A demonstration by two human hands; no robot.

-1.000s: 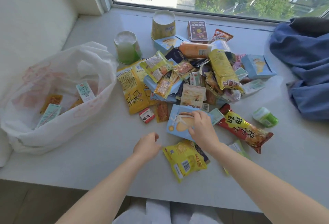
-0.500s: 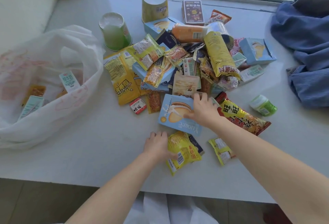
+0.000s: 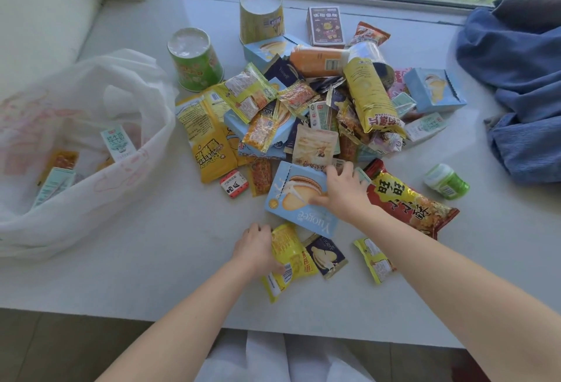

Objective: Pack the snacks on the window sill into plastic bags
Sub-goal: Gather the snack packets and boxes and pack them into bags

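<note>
The left hand grips a crinkly yellow foil packet; the right hand clasps a flat rectangular pale-blue card box on the smooth white sill.

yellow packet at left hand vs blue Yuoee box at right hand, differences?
The yellow packet is a soft crinkled pouch; the blue box is a stiff flat carton. The blue box is larger than the yellow packet. The left hand grips the yellow packet; the right hand holds the blue box. Neither is in the plastic bag.

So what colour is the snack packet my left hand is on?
The snack packet is yellow; head view shows it.
</note>
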